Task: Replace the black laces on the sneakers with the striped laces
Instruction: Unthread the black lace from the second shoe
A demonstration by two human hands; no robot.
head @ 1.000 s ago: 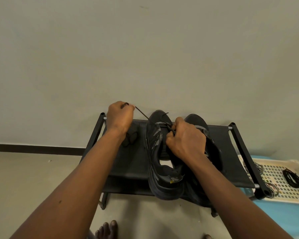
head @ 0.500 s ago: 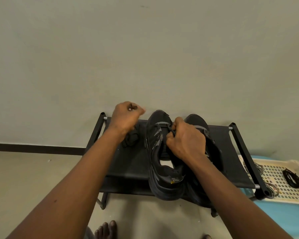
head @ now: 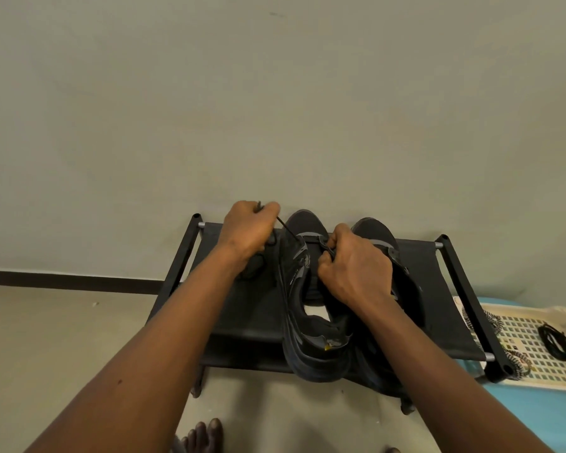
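Two black sneakers stand side by side on a low black rack [head: 438, 308], toes toward the wall. The left sneaker [head: 311, 348] is nearer me; the right sneaker [head: 376, 230] is mostly hidden behind my right arm. My left hand [head: 247, 232] is closed on the black lace [head: 285, 228], which runs taut from the fist down to the front eyelets of the left sneaker. My right hand [head: 353, 266] grips the upper of that sneaker at the eyelets. Striped laces [head: 490, 322] lie in a cream tray at the right.
The cream perforated tray [head: 533, 377] sits on a blue surface [head: 536, 420] right of the rack and also holds a coiled bundle of black lace [head: 556, 343]. The wall is directly behind the rack. My bare toes [head: 200, 436] show on the floor below.
My left hand swung in toward the sneaker half a second ago and now sits up and left again with the black lace pulled taut. My right hand has stayed on the sneaker.
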